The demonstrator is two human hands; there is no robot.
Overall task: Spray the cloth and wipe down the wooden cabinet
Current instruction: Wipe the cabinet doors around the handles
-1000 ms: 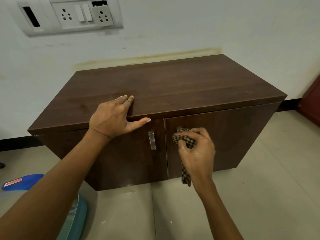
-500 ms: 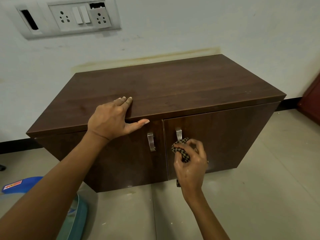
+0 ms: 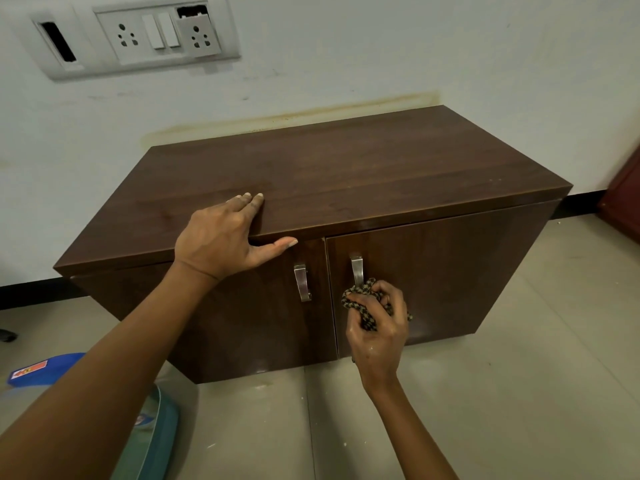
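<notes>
Wiping door | right grip (image 3: 377, 329) clutches bunched black-and-tan checked cloth (image 3: 360, 297) at dark-brown wooden cabinet (image 3: 346, 168) front, just below right steel handle (image 3: 356, 268) | left grip (image 3: 218, 237) flat, fingers straight, bracing top edge | tip: press evenly, overlap strokes, circle handle.

Bare left forearm (image 3: 121, 358), right forearm (image 3: 403, 420)

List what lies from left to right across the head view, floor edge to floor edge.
Blue object on the floor → left hand on the top edge of the cabinet → left door handle → right door handle → reddish furniture. The right hand gripping the cloth overlaps the right handle's place, so it is left out.
</notes>
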